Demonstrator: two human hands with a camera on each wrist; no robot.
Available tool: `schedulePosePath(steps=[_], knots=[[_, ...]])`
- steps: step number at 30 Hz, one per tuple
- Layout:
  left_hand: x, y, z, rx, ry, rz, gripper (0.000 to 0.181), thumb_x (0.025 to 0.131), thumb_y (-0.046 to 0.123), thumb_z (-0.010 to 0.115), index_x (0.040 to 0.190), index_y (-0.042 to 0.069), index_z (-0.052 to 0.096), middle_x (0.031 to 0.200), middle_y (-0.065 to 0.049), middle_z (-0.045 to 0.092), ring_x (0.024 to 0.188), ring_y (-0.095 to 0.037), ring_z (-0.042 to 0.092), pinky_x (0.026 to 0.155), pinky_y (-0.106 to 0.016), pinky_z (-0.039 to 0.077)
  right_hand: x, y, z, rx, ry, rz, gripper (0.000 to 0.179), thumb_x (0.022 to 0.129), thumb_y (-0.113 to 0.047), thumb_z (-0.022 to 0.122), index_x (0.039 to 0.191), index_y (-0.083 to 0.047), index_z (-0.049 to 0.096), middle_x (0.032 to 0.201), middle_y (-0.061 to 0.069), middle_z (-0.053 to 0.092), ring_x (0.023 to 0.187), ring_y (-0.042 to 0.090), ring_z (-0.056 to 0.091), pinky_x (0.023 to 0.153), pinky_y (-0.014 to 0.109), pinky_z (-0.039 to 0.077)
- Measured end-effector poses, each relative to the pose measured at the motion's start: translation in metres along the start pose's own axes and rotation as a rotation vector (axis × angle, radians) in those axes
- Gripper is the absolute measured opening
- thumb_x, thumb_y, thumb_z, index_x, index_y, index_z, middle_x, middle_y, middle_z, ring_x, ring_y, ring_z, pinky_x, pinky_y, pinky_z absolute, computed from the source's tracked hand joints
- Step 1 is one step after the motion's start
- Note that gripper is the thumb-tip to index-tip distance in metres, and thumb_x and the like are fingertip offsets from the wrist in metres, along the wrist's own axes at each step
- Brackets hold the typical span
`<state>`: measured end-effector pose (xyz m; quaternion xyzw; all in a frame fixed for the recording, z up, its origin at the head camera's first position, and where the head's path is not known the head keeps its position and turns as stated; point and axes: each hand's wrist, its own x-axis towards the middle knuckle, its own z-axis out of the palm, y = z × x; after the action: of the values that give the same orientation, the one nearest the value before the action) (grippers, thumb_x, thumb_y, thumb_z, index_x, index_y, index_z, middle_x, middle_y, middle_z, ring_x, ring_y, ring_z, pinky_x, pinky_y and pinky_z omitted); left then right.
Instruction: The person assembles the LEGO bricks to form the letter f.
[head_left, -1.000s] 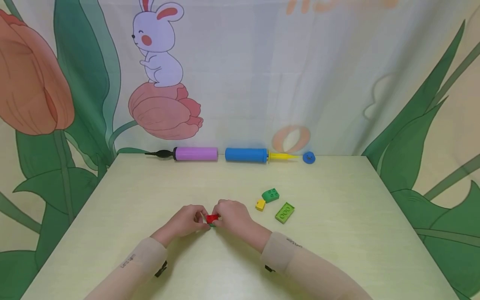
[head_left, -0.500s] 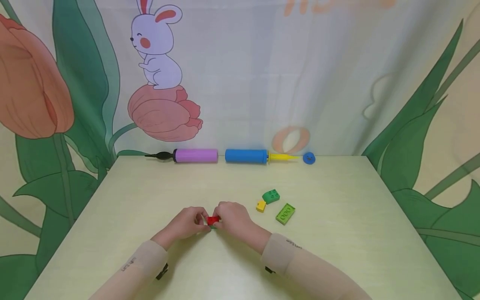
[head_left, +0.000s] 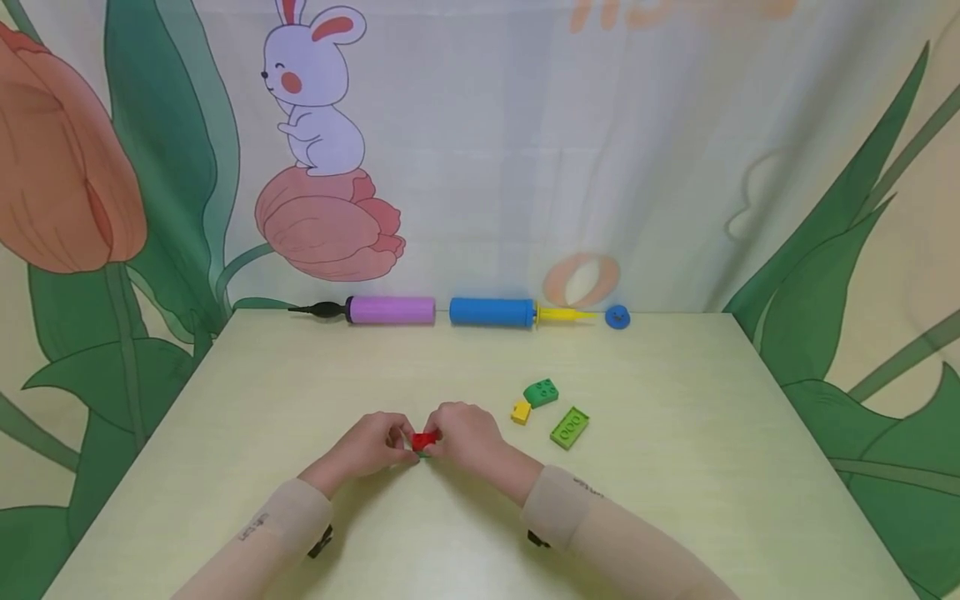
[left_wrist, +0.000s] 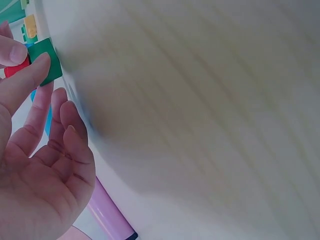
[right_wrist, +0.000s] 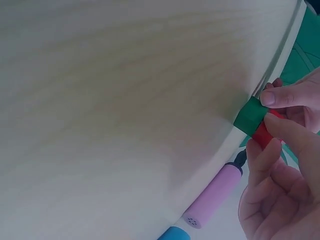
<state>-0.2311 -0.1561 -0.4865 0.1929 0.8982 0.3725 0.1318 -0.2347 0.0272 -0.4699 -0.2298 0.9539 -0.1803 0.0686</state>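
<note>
In the middle of the table, my left hand [head_left: 375,443] and right hand [head_left: 467,437] meet over a red toy brick [head_left: 422,441] stacked on a green brick [left_wrist: 54,68]. The left thumb and index finger pinch the green brick from its sides, as the left wrist view shows. Seen from the right wrist, my right thumb and finger grip the red brick [right_wrist: 261,135], which sits right against the green one. Fingertips hide much of both bricks.
Right of the hands lie a yellow brick [head_left: 521,412], a curved green brick [head_left: 542,392] and a light green brick [head_left: 570,427]. Along the back edge are a purple hand pump [head_left: 392,310], a blue pump [head_left: 492,312] and a round blue piece [head_left: 617,317].
Both hands keep their hold on the red and green bricks in almost the same place. The whole head view shifts only slightly.
</note>
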Motion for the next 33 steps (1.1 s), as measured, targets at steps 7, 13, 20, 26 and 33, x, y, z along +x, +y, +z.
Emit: schedulePosePath(steps=[7,13,20,26,33], knots=[[-0.001,0.0,-0.001,0.012,0.006,0.016,0.018,0.078,0.009,0.08,0.085,0.008,0.063,0.066,-0.001,0.053,0.058,-0.013,0.047,0.055,-0.029,0.041,-0.002,-0.01,-0.004,-0.121,0.007,-0.041,0.015,0.079,-0.029,0.081,0.084,-0.016,0.075,0.074,-0.008,0.059,0.065,0.009,0.049,0.058,0.02,0.042],[-0.004,-0.001,-0.003,0.026,0.014,0.034,0.018,0.079,0.008,0.08,0.083,0.007,0.062,0.065,0.0,0.052,0.059,-0.014,0.046,0.056,-0.029,0.04,-0.005,-0.012,0.001,-0.103,0.025,-0.013,0.017,0.08,-0.029,0.08,0.089,-0.016,0.074,0.074,-0.007,0.056,0.064,0.009,0.049,0.055,0.021,0.042],[-0.005,-0.005,-0.004,0.029,0.017,0.027,0.024,0.079,0.01,0.08,0.078,0.01,0.057,0.063,0.002,0.05,0.059,-0.013,0.044,0.056,-0.028,0.038,-0.001,-0.007,0.002,0.024,0.006,0.012,0.019,0.081,-0.024,0.08,0.098,-0.018,0.073,0.077,-0.007,0.058,0.068,0.01,0.051,0.055,0.022,0.043],[-0.004,-0.002,0.0,0.016,0.0,-0.04,0.026,0.076,0.016,0.084,0.08,0.009,0.059,0.066,0.0,0.052,0.063,-0.015,0.046,0.059,-0.03,0.04,0.0,0.006,-0.002,0.063,-0.031,0.055,0.022,0.081,-0.026,0.079,0.1,-0.018,0.071,0.074,-0.009,0.056,0.068,0.01,0.052,0.056,0.025,0.043],[-0.001,0.003,0.001,0.005,-0.011,-0.071,0.027,0.073,0.016,0.086,0.087,0.009,0.064,0.069,-0.002,0.055,0.064,-0.016,0.049,0.06,-0.032,0.042,-0.003,0.014,-0.003,0.093,-0.061,0.08,0.016,0.083,-0.029,0.077,0.093,-0.017,0.074,0.073,-0.012,0.059,0.068,0.011,0.053,0.059,0.026,0.044]])
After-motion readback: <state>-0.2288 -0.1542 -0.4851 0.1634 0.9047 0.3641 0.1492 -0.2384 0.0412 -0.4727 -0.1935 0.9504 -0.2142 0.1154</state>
